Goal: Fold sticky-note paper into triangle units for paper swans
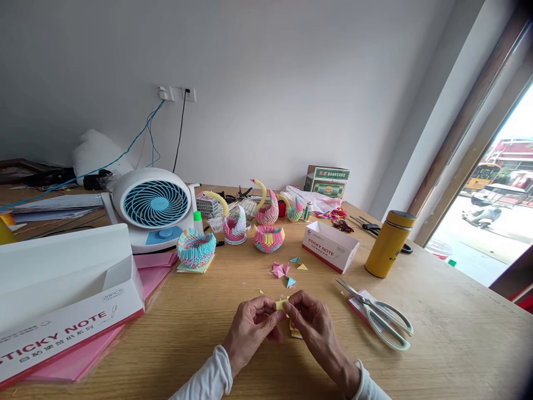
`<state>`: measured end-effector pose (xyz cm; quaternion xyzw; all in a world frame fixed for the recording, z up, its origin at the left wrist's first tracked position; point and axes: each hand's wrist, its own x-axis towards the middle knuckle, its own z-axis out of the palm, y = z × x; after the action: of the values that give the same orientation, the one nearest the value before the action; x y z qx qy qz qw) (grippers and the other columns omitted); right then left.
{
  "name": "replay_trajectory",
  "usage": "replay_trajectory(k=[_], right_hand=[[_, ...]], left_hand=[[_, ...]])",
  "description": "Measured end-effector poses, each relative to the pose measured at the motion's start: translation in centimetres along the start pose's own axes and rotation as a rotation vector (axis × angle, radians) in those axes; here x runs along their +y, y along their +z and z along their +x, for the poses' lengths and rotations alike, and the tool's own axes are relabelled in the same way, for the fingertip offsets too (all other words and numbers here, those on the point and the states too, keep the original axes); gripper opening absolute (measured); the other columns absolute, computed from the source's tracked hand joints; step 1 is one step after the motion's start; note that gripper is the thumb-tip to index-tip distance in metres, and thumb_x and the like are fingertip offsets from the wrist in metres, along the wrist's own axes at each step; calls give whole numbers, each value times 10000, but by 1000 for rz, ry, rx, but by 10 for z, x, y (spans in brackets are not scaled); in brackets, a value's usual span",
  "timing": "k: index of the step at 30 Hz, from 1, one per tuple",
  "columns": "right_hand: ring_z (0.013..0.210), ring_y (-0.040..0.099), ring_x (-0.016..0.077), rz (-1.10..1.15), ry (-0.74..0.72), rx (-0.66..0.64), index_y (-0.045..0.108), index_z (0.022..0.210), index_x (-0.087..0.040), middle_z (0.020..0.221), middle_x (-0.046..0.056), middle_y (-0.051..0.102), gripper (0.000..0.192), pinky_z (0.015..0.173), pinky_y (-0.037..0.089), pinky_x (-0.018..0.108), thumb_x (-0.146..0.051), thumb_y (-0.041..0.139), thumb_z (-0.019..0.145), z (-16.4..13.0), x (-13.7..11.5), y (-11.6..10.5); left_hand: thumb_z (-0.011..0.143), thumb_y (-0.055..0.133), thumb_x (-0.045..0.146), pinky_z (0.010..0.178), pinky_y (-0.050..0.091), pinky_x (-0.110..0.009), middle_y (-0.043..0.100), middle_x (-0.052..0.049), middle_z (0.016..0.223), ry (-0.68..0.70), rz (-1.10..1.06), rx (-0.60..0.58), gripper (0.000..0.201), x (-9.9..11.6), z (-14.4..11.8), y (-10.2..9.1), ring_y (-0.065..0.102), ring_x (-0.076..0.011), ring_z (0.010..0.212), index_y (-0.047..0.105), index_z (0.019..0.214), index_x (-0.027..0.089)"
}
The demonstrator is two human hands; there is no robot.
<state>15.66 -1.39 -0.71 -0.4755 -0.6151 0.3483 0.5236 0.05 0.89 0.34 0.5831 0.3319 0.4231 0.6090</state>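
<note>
My left hand (251,328) and my right hand (313,326) meet low over the wooden table (458,333), near its front edge. Both pinch a small yellow piece of paper (281,304) between fingertips. More yellow paper (295,333) lies under my right hand. Just beyond lie several small folded paper triangles (282,270), pink, blue and yellow.
Scissors (381,314) rest on a pink pad to the right, with a yellow flask (388,244) behind. A small sticky-note box (330,246) stands mid-table, a large one (62,311) on pink sheets at left. Paper swans and baskets (268,236) stand before a white fan (152,208).
</note>
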Motion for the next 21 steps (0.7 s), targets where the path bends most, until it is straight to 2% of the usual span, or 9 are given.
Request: replay_trajectory(k=[10,15,18,21], right_hand=[[506,372,91,27,-14,13,559,695,-160,573,-35,476,347,464,289,211,-458,595,868,-2,-2,2],[504,411,95,122,16,29,571,719,-163,603,-12,554,333,468,326,216,-461,605,863,-1,1,3],[511,425,95,163,39,46,586,726,-155,605,-10,562,345,470,339,212,-479,634,836,0,0,3],[520,432,96,178,53,44,599,730,-149,607,-9,559,365,473,345,211,-499,636,828,1,-5,3]], left_hand=[[770,667,478,443,459,-188,533,48,588,71,36,4,350,2,0,0,576,-94,424,588,693,146],[813,603,515,455,445,-189,566,34,546,-18,-7,-16,378,1,0,-1,591,-107,437,596,741,144],[789,645,493,444,435,-189,639,-1,659,-35,-46,-63,357,-1,1,-2,611,-112,459,616,806,138],[765,686,461,438,434,-189,673,-30,742,-18,-52,-46,338,-4,2,-2,608,-103,454,628,789,129]])
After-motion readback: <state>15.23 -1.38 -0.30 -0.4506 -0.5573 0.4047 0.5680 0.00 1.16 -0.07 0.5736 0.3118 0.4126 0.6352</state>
